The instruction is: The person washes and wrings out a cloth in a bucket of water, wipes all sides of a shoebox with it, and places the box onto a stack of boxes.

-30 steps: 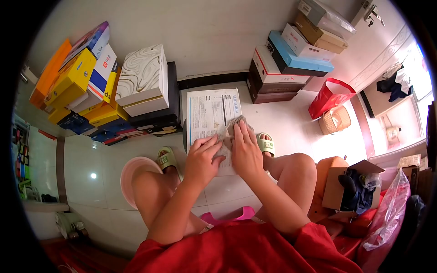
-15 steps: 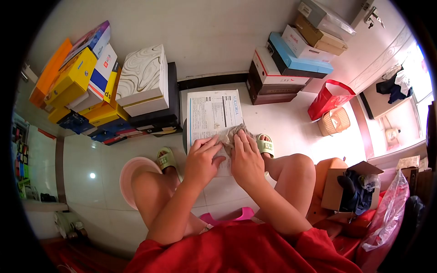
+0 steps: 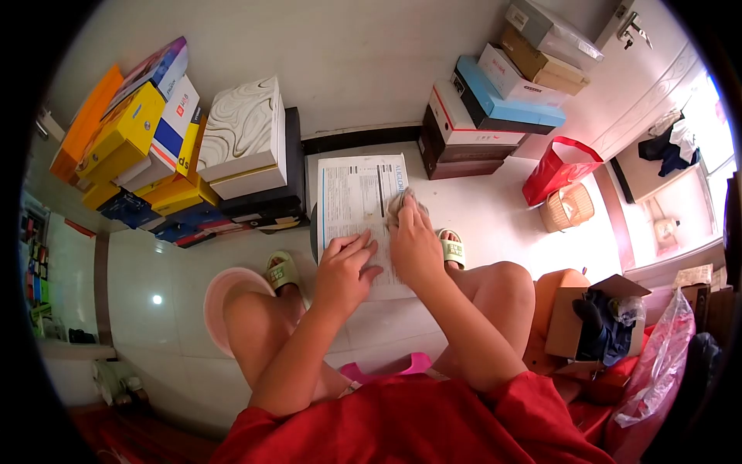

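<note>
Between my feet is a white box with printed text and blue lettering along its right edge. My left hand rests on the near part of its top, fingers stretched out and thumb apart, holding nothing. A crumpled greyish-brown cloth is under the fingers of my right hand, which presses it against the right side of the box top. Part of the cloth is hidden by those fingers.
Shoe boxes are piled at the left, with another stack at the back right. A pink bucket stands by my left leg. Farther right are a red bag, a wicker basket and an open cardboard box.
My right hand has slid the cloth forward along the right edge of the box top, away from me. My left hand has stayed nearly in place.
</note>
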Demonstrator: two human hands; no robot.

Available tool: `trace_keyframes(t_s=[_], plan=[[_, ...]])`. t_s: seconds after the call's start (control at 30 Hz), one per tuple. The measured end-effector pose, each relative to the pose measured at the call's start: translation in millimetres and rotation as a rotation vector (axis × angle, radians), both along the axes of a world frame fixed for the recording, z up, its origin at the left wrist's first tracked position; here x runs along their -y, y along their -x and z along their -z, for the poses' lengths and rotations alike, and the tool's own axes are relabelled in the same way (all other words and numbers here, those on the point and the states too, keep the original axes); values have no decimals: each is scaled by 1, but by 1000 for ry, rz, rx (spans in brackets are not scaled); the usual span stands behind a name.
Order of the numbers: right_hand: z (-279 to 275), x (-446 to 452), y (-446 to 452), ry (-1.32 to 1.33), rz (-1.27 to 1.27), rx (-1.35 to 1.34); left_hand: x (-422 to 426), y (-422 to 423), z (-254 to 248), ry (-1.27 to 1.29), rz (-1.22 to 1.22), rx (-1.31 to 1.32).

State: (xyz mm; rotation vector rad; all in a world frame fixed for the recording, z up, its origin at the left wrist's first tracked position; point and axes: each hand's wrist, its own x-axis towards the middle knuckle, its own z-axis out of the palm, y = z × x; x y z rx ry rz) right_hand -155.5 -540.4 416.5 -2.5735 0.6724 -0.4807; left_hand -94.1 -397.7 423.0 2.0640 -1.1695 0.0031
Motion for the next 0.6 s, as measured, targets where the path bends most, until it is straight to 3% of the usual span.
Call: trace_keyframes(t_s=[0.13,0.27,0.6], plan=[[-3,-26,35,150,-80,23,-2,2,0,-9,1,11],[-4,-42,49,92,-110,36,-3,3,-1,-7,-5,33],[10,4,-18,286,-174,59,-6,2,3,18,-22,-33]])
